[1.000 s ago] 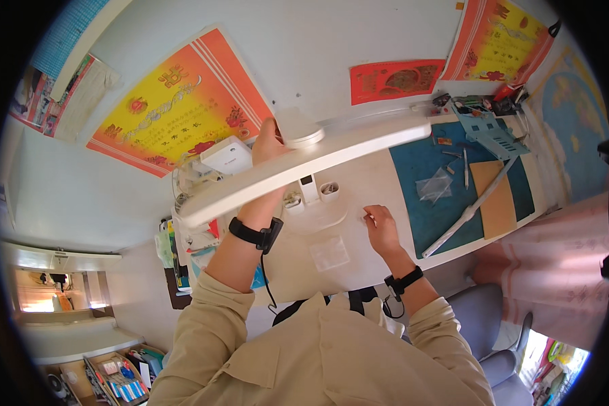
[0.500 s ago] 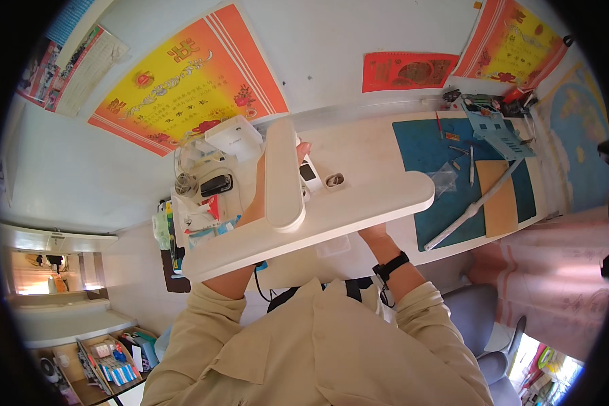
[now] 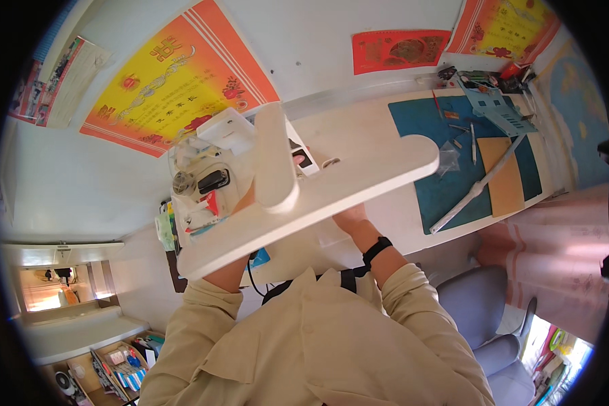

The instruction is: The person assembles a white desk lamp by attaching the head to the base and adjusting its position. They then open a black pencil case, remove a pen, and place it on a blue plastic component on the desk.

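Note:
A large white T-shaped fixture point(image 3: 358, 180), made of a long rounded bar with an upright rounded column, hangs in front of me above the desk. My left hand point(image 3: 298, 160) is wrapped around the column from behind. Only fingertips show, beside a small dark panel point(image 3: 303, 158) on the column's right side; the bar and column hide the rest. My right hand point(image 3: 350, 216) is under the bar's near edge, with its fingers hidden behind it. A dark-edged round opening point(image 3: 331, 162) is partly visible just over the bar.
On the right of the white desk point(image 3: 345, 128) lies a teal mat point(image 3: 430, 203) with a brown board point(image 3: 502, 169), a wrapped strip point(image 3: 468, 196), pens and a plastic bag. A clear tray point(image 3: 210, 145) of small items stands left. A grey chair point(image 3: 477, 304) is at lower right.
The white fixture has tilted, its right end rising, and the column's side now shows less of the round opening. My right hand has moved left and up under the bar.

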Demonstrator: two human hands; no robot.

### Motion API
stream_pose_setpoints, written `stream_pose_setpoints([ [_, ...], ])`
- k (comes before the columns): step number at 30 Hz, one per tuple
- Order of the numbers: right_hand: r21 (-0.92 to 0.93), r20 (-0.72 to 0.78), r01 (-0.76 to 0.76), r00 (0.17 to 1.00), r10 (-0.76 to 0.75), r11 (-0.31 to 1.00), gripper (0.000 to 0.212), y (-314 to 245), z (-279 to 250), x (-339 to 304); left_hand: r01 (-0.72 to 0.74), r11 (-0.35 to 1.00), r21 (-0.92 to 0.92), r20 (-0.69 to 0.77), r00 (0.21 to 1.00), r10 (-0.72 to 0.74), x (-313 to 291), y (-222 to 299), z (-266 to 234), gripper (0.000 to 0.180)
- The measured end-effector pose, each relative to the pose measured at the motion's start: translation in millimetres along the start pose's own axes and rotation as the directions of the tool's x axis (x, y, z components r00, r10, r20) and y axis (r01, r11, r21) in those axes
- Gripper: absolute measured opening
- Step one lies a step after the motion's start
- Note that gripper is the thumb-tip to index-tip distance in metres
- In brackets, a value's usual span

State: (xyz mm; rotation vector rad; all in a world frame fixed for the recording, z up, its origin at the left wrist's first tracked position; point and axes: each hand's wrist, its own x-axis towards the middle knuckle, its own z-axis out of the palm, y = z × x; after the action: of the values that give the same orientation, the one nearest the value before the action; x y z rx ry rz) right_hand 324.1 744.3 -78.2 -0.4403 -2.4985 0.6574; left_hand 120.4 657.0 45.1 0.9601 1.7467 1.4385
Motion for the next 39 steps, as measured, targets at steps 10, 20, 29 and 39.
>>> stream_pose_setpoints([
  [10,0.153,0.038,-0.104,0.994,0.099,0.983,0.038,46.2,-53.6,48.7,0.095,0.973,0.208,-0.038,0.995,-0.089,-2.7,-48.6,-11.7,0.033],
  [20,-0.073,0.410,0.244,0.891,-0.194,0.967,0.030,75.7,-13.7,108.8,0.205,0.896,0.393,-0.151,0.976,-0.157,-36.1,-59.8,6.4,0.031],
  [29,0.031,0.627,0.500,0.665,-0.406,0.866,0.022,34.5,-71.8,139.8,0.213,0.832,0.512,-0.240,0.966,-0.099,-35.4,-84.0,28.6,0.030],
  [39,-0.004,0.593,0.279,0.774,-0.222,0.960,0.029,17.3,-95.6,157.0,0.234,0.794,0.561,-0.268,0.959,-0.093,-19.4,-98.6,40.4,0.029],
])
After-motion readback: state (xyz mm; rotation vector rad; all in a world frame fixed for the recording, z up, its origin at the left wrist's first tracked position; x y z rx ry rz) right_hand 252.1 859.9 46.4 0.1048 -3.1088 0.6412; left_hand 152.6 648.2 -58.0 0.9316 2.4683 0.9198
